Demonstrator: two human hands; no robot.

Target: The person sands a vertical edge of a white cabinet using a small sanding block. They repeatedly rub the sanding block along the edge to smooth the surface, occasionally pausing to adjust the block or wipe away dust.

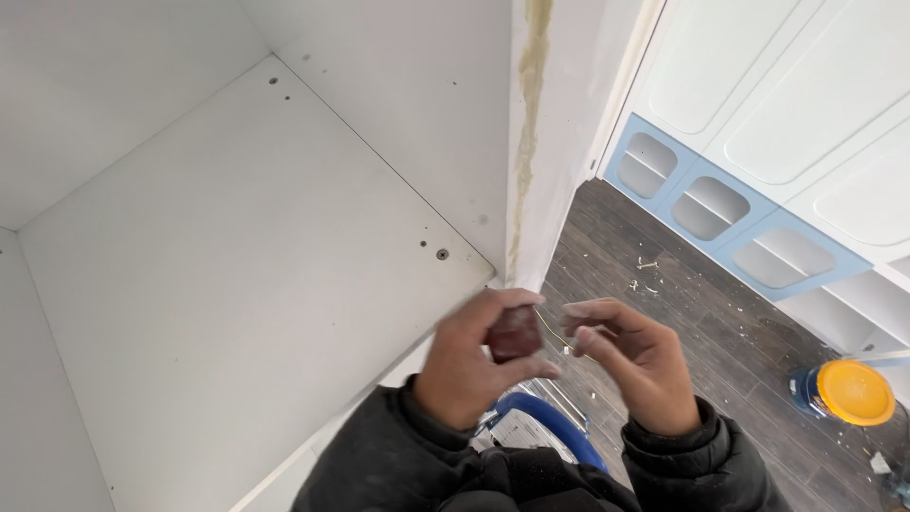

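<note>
A white cabinet shelf (237, 265) filled the left side; only a small screw head (442, 254) sat on it near its right edge. On the right, a dark wooden floor (720, 332) carried scattered white chips (647, 275) and, far right, a yellow-lidded bucket (853, 392).

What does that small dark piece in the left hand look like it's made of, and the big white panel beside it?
The small reddish-brown piece pinched in the left hand looks matte and gritty, possibly folded sandpaper; blur leaves it open. The white panel looks like smooth laminated board: flat, even, slightly dull, with drilled holes and a screw head.
</note>
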